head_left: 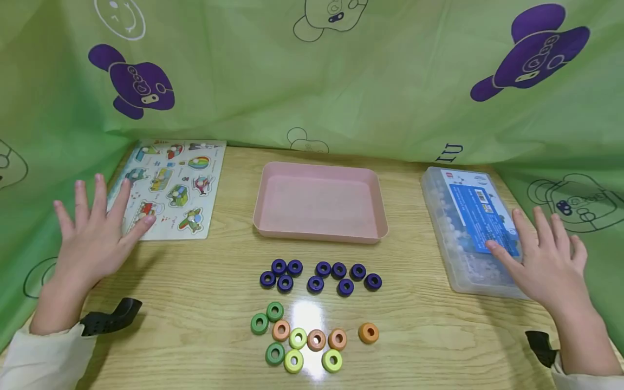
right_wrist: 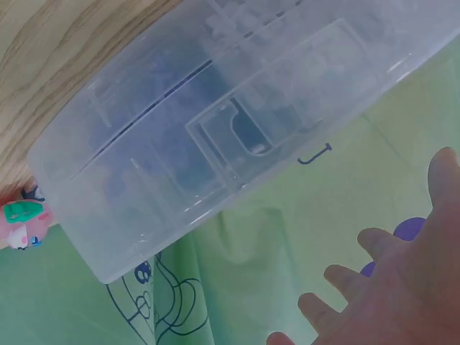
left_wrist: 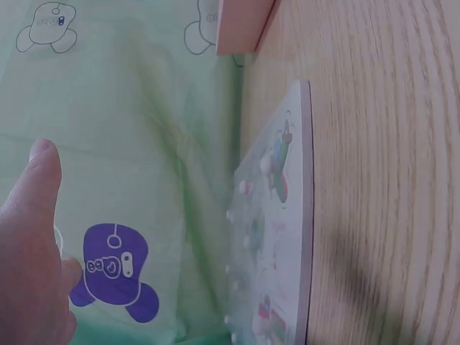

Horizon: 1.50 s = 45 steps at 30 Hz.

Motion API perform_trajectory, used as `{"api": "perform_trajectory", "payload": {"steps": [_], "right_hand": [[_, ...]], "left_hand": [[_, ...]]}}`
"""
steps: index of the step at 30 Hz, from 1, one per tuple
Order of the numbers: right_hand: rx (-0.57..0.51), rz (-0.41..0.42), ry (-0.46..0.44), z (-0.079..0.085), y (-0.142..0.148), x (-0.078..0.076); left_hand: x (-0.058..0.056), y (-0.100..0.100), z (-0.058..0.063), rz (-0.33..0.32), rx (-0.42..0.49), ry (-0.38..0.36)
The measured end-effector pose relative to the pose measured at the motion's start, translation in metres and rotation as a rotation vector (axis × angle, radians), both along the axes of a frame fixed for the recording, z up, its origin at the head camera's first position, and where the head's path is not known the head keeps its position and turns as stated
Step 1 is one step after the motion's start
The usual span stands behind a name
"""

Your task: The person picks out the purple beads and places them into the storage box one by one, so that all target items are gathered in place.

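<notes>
With fingers spread, my left hand [head_left: 92,238] hovers at the left over the near edge of a white puzzle board [head_left: 195,189] with vehicle pictures and small knobs. My right hand [head_left: 548,260], fingers also spread, is held above a clear plastic case [head_left: 453,260] with a blue label. Both hands hold nothing. Between them, several dark blue rings [head_left: 315,284] lie in a loose band on the table. Nearer to me are green rings [head_left: 275,353], orange rings [head_left: 368,333] and yellow-green rings [head_left: 332,360]. Behind the rings stands a shallow pink tray [head_left: 320,233] with nothing in it.
The wooden table [head_left: 195,314] is enclosed at the back and sides by a green printed cloth [head_left: 390,92]. Black bands [head_left: 112,317] sit at both wrists. A small pink and green object [right_wrist: 25,219] shows past the case's end in the right wrist view.
</notes>
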State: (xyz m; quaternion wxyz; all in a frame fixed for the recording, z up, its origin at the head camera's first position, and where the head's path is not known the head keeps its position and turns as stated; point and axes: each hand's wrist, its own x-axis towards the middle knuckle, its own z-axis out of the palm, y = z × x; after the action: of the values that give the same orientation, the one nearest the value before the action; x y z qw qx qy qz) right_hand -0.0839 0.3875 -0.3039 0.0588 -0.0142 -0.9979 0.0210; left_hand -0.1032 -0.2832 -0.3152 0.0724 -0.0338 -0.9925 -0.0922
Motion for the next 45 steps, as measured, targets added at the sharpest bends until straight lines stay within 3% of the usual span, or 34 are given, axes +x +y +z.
{"api": "perform_trajectory", "payload": {"steps": [17, 20, 26, 30, 34, 40, 45], "right_hand": [[-0.031, 0.067, 0.004, 0.002, -0.015, -0.001], [-0.085, 0.094, 0.008, 0.003, -0.027, 0.0], [-0.206, 0.176, 0.002, 0.004, -0.059, 0.0], [-0.239, 0.302, -0.015, -0.001, -0.082, 0.002], [-0.282, 0.426, -0.05, -0.009, -0.102, 0.001], [-0.43, 0.522, -0.251, -0.023, -0.127, -0.004], [-0.455, 0.608, -0.333, -0.033, -0.143, -0.006]], "left_hand": [[-0.007, 0.009, -0.004, -0.057, 0.042, 0.021], [-0.01, 0.015, -0.006, -0.117, 0.138, 0.032], [-0.018, 0.038, -0.008, -0.287, 0.487, -0.021], [-0.023, 0.059, -0.011, -0.366, 0.709, -0.035], [-0.032, 0.08, -0.018, -0.401, 0.93, -0.116], [-0.046, 0.108, -0.031, -0.349, 0.977, -0.313], [-0.055, 0.124, -0.045, -0.343, 1.012, -0.377]]}}
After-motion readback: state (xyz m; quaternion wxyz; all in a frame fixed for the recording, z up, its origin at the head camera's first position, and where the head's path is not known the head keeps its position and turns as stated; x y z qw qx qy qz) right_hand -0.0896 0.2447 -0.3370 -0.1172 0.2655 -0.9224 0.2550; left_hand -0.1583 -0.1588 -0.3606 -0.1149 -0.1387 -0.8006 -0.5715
